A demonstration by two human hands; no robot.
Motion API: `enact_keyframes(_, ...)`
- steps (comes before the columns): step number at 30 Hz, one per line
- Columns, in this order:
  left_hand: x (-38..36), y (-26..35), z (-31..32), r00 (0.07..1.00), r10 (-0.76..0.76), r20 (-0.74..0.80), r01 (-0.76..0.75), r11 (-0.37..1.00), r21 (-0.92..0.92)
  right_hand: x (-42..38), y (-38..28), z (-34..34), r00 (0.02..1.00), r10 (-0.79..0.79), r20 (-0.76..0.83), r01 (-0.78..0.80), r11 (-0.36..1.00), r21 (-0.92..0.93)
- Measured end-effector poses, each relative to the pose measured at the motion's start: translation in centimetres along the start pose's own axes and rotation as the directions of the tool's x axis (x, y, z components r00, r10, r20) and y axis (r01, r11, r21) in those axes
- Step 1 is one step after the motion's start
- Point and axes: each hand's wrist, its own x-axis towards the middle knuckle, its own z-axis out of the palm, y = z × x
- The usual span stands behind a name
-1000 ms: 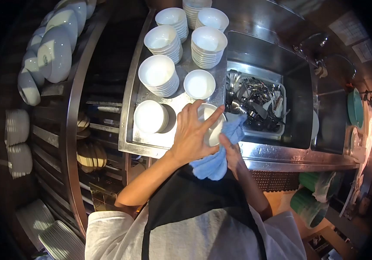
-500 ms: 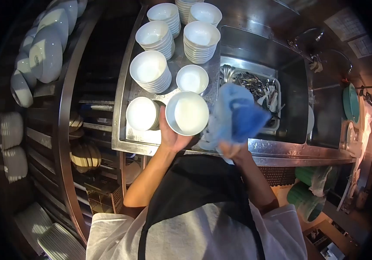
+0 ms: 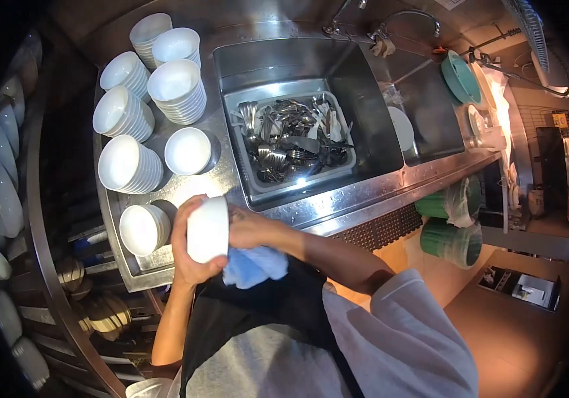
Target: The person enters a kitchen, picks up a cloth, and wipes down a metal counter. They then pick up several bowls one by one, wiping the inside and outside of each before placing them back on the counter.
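A white bowl [image 3: 208, 230], tipped on its side, is gripped by my left hand [image 3: 188, 242], thumb below and fingers over the top. My right hand [image 3: 248, 229] is at the bowl's right side with a light blue cloth [image 3: 255, 266] hanging beneath it; the fingertips are hidden by the bowl. Just left of my left hand, a short stack of white bowls [image 3: 140, 230] stands on the steel counter [image 3: 228, 196]. Farther back are a lower white bowl [image 3: 188, 151] and several tall stacks of white bowls [image 3: 125, 164].
Right of the counter, a sink [image 3: 374, 126] holds a grey tray [image 3: 252, 188] full of cutlery. A second basin [image 3: 430, 126], taps [image 3: 384, 33] and a teal basin [image 3: 461, 76] lie farther right. Shelves with plates [image 3: 2, 192] stand left; green bins [image 3: 452, 240] are below right.
The view has turned to the right. My left hand has tipped the bowl from facing up onto its side, and my right hand has brought the blue cloth from beside the sink to the bowl.
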Motion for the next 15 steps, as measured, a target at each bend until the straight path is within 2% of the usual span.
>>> enact_keyframes(1, -0.1, 0.3, 0.2, 1.000, -0.006, 0.003, 0.006, 1.000, 0.002, -0.3, 0.7, 0.1, 1.000, 0.002, 0.000, -0.002, 1.000, 0.006)
enact_keyframes(2, -0.1, 1.1, 0.4, 0.995, -0.099, 0.027, 0.102, 0.972, -0.213, -0.7, 1.6, 0.2, 0.989, 0.133, 0.065, -0.148, 0.861, 0.486)
enact_keyframes(3, -0.1, 1.6, 0.6, 0.982, -0.180, 0.062, 0.189, 0.892, -0.411, -0.9, 2.2, 0.1, 0.960, 0.207, 0.188, -0.269, 0.494, 0.827)
enact_keyframes(4, -0.1, 1.8, 0.5, 0.963, -0.263, 0.064, 0.262, 0.844, -0.468, -1.7, 2.6, -0.2, 0.946, 0.107, 0.305, -0.323, 0.240, 0.916)
enact_keyframes(5, 0.0, 2.0, 0.2, 0.935, -0.350, 0.055, 0.326, 0.790, -0.519, -2.2, 1.6, -0.4, 0.915, -0.024, 0.403, -0.404, -0.030, 0.914)
enact_keyframes(6, 0.3, 1.9, 0.0, 0.938, -0.346, 0.018, 0.302, 0.793, -0.530, -2.4, 0.1, 0.5, 0.946, 0.287, 0.152, -0.205, 0.164, 0.965)
enact_keyframes(7, 0.7, 2.3, -0.4, 0.922, -0.388, -0.010, 0.324, 0.783, -0.530, -2.6, -2.6, 1.0, 0.852, 0.495, -0.170, -0.058, 0.413, 0.909)
enact_keyframes(9, 0.5, 2.7, -0.8, 0.887, -0.459, -0.047, 0.313, 0.674, -0.669, -2.4, 6.1, -0.1, 0.902, 0.396, -0.170, -0.014, 0.420, 0.908)
enact_keyframes(11, -0.7, 2.2, -1.2, 0.854, -0.513, -0.081, 0.216, 0.492, -0.843, -4.2, 14.9, -4.5, 0.943, 0.208, -0.258, 0.203, 0.252, 0.946)
enact_keyframes(12, -1.7, 1.8, -1.5, 0.846, -0.525, -0.091, 0.192, 0.460, -0.867, -8.4, 7.1, -8.0, 0.951, 0.203, -0.234, 0.182, 0.244, 0.953)
enact_keyframes(13, -2.5, 1.2, -1.4, 0.795, -0.599, -0.093, 0.166, 0.362, -0.917, -6.6, -2.7, -5.9, 0.932, -0.058, -0.359, 0.349, 0.418, 0.838)
enact_keyframes(14, -2.8, 0.7, -1.2, 0.818, -0.572, -0.051, 0.138, 0.282, -0.950, -6.4, -1.4, -6.1, 0.935, -0.059, -0.350, 0.342, 0.416, 0.843)
enact_keyframes(15, -2.7, 0.4, -0.9, 0.845, -0.535, -0.003, 0.119, 0.194, -0.974, -6.0, 0.8, -6.4, 0.969, -0.088, -0.233, 0.248, 0.406, 0.879)
